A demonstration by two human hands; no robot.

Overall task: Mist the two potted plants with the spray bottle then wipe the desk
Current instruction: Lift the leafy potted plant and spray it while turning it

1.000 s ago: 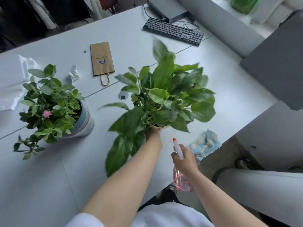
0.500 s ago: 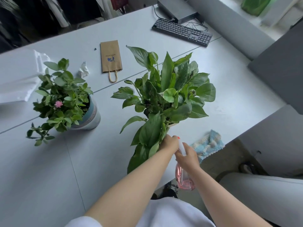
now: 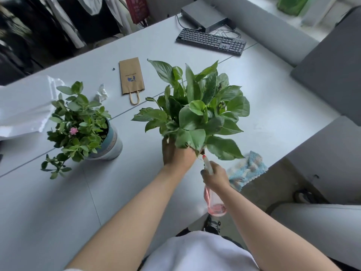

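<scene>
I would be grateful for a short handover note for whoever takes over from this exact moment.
Left hand: grip on the base of the large plant, under the leaves; its pot is hidden.
Right hand: grip on the pink spray bottle, nozzle aimed at that plant's lower leaves.
Flowering plant stands in its pot to the left on the desk.
Blue cloth lies at the near desk edge, right of the bottle.
Done: cannot tell whether either plant has been misted; no spray is visible.
Left: mist both plants, set the bottle down, wipe the desk with the cloth.
</scene>
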